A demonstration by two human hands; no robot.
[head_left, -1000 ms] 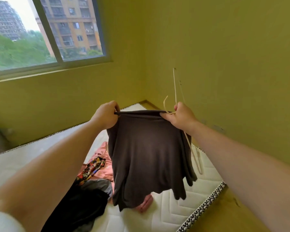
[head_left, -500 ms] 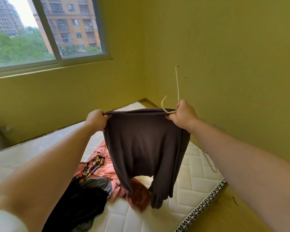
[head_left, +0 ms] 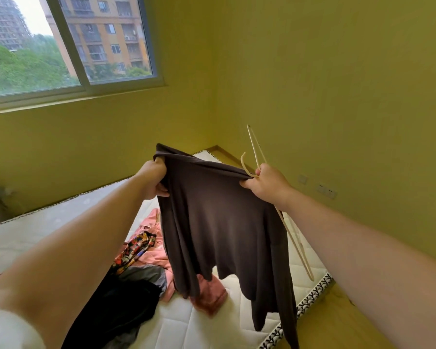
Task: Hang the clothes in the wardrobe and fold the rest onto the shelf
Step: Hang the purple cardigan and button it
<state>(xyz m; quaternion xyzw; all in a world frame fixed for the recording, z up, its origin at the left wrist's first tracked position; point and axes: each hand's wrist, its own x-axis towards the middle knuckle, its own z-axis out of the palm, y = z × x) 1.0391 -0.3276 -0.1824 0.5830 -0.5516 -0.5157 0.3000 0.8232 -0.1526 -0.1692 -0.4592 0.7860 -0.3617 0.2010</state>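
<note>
Two yellow-green walls [head_left: 337, 71] are seen meeting in a corner, and a wide window [head_left: 68, 41] is set in the left one, through which trees and apartment blocks are shown. Below them a white quilted mattress [head_left: 35, 230] with a black-and-white patterned edge band is laid on a wooden floor [head_left: 337, 321]. A dark brown top [head_left: 217, 217] is held up in the air over the mattress. Its upper edge is stretched from one hand to the other, and its body and sleeves are let hang. On the mattress, below and to the left of the top, a heap of clothes is piled. A black garment [head_left: 121, 306] lies nearest the camera, with a grey piece [head_left: 144, 273] touching it. A pink garment [head_left: 159, 250] lies behind, partly hidden by the brown top, and a bright patterned cloth [head_left: 134, 250] is laid against the pink one. A thin cream hanger [head_left: 303, 260] is carried with the top's right edge, its hook beside the knuckles, one arm raised toward the wall and the other slanted down past the forearm. The left hand [head_left: 152, 178] is clamped on the top's left edge, with fabric bunched in the curled fingers. The right hand [head_left: 267, 183] is closed round both the right edge and the hanger. Pale sockets [head_left: 326, 191] are fixed low on the right wall.
</note>
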